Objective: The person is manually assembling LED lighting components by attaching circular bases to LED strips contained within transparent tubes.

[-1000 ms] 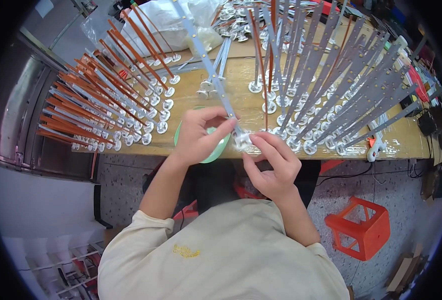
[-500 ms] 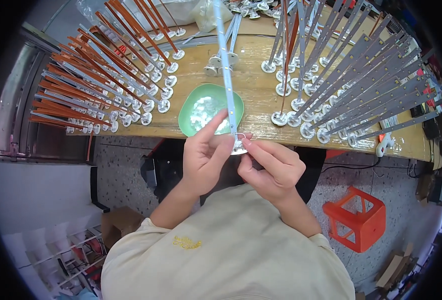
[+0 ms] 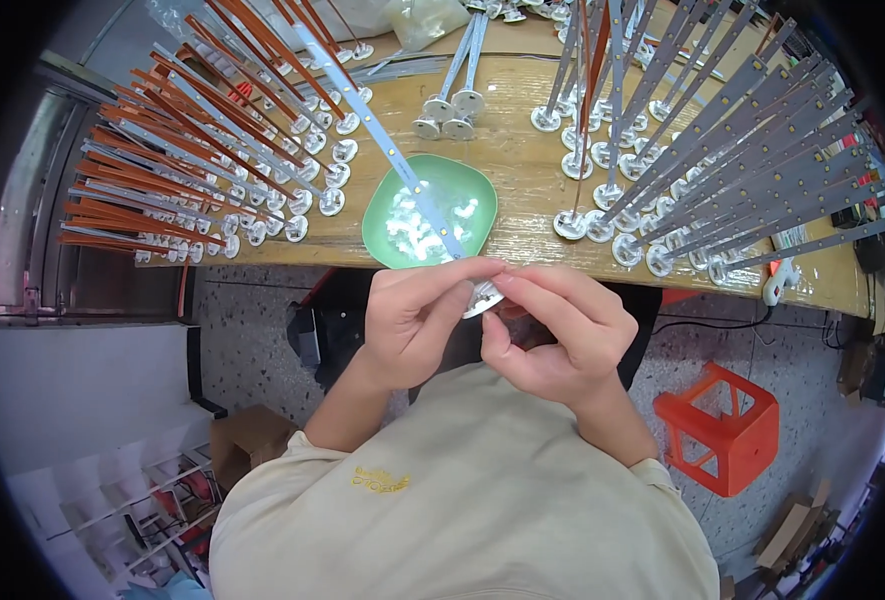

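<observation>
Lower end of strip (image 3: pixel 392 155) hidden by left hand (image 3: pixel 412 322); white disc (image 3: pixel 482 300), partly covered, pinched in its and right hand's (image 3: pixel 564 328) grip before bench (image 3: pixel 532 190). Strip pale, yellow-dotted, slanting over green bowl (image 3: pixel 452 168).

Bowl (image 3: pixel 480 185): on the desk (image 3: pixel 527 165), middle of its near edge, small pieces (image 3: pixel 412 230) inside
Left strips (image 3: pixel 152 205): in standing rows, near left corner to far edge
Right strips (image 3: pixel 742 130): in standing rows, right half
Lying strips (image 3: pixel 457 65): between both groups, behind the bowl
Held strip (image 3: pixel 380 137): between left hand (image 3: pixel 412 315) and right hand (image 3: pixel 567 325), over the bowl
Stool (image 3: pixel 752 440): floor, before the near right corner
</observation>
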The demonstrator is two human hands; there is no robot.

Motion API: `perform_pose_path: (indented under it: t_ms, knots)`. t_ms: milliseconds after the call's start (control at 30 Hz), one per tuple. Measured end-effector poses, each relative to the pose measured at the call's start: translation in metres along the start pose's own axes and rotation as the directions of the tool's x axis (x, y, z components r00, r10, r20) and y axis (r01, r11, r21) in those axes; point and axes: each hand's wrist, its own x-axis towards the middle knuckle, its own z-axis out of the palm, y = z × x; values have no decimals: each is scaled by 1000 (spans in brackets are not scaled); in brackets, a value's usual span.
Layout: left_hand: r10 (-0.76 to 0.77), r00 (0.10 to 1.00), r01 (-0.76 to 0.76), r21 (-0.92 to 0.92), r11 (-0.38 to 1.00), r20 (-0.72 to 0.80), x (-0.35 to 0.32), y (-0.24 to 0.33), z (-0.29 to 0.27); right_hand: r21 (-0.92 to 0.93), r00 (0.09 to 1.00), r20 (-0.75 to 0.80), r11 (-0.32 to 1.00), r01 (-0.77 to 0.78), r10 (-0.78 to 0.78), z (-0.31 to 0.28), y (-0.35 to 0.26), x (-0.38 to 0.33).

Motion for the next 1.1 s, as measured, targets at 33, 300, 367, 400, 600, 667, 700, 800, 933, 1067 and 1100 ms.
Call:
perform_pose_path:
  t_ms: [33,300,367,400,600,667,700,800,933,1067,1100]
  knots:
    - [17,1000,-17,-5,1000,-22,1,1,1,-19,998,-10,998,66,-66,-1,1,1]
    - [87,996,-84,-82,993,30,3,0,2,-83,998,-18,995,53,-55,-5,0,-7]
    - [64,997,-56,-191,980,36,2,4,2,-102,997,-33,993,66,-70,-7,-1,-7]
    - [42,994,-29,-124,992,101,1,5,-2,-58,1000,-6,998,20,-21,-8,-3,-8]
    - [135,978,-135,-12,991,160,-3,-2,-14,66,989,142,997,-47,38,-11,-3,-3]
    - [179,970,-200,119,973,165,-3,-1,-17,58,988,147,997,-52,43,-6,-6,-2]
    - [215,966,-230,100,968,142,-2,-3,-17,52,991,125,998,-46,39,-3,-8,-2]
    - [172,978,-179,43,983,122,-2,4,-21,40,991,116,996,-78,73,4,-17,-3]
    - [200,979,-202,-61,978,-32,-18,-5,-19,174,928,349,964,-199,128,-2,-17,10]
    - [153,984,-152,12,988,-91,-35,-10,-24,139,867,342,893,-428,362,-14,13,14]
    - [152,983,-152,11,988,-98,-40,-11,-27,-64,893,265,931,-359,363,-3,21,15]
